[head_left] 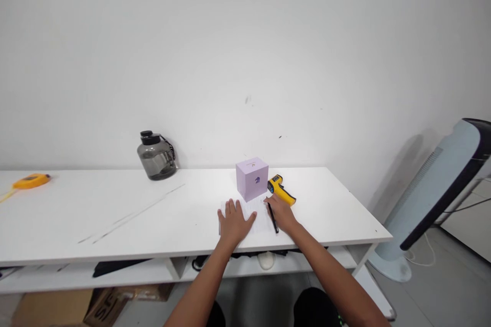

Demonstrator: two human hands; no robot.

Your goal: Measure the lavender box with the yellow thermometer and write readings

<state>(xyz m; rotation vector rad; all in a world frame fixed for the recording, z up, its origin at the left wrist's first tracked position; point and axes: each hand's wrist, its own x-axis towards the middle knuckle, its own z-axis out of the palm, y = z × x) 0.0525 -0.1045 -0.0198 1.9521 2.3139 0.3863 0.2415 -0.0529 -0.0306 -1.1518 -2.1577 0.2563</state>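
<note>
My left hand (233,225) lies flat with its fingers spread on a sheet of white paper (259,219) on the white desk. In my right hand (281,211) is a black pen (272,217), its upper end tilted toward me and its tip hidden near my fingers over the paper's right part. Just beyond the paper stands a lilac box (252,180) with a small dark emblem on its front. Beside the box and close to my right hand lies a yellow and black infrared thermometer gun (282,190).
A grey see-through water jug (156,157) stands near the wall on the left. An orange tape measure (31,181) lies at the far left of the desk (115,204). Right of the desk is a tower fan (433,189). A shelf below holds a white mouse-like object (266,260); cardboard boxes (57,308) sit underneath.
</note>
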